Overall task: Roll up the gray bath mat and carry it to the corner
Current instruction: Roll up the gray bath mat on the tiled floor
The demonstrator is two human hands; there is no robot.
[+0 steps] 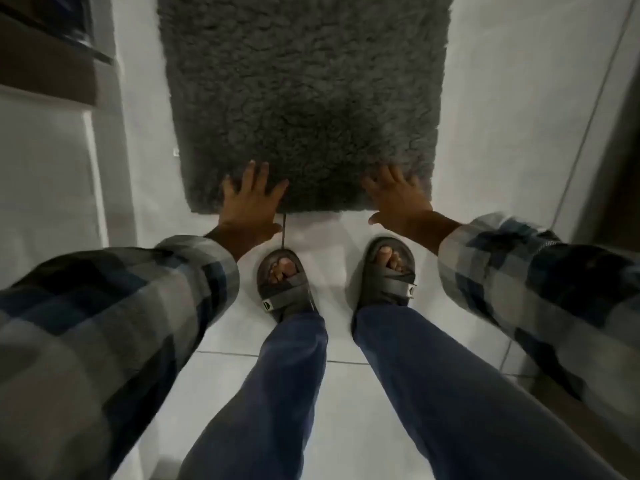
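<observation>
The gray bath mat [304, 98] lay flat and unrolled on the white tiled floor [485, 133]. At the mat's near edge, the left hand [251, 202] and right hand [398, 199] reached with fingers spread, seemingly just touching the pile, gripping nothing. Rolling had not begun; next they needed to pinch that edge and curl it forward.

Dim, greyish light w/ soft shadows; sleeves [114, 306] motion-blurred, wide-angle stretch at edges.

You stand in a home bathroom or its doorway: white tiled floor [346, 393] with grout lines, shaggy gray bath mat [304, 98] lying flat on it, white wall panels either side, house sandals [282, 282] on your feet.
</observation>
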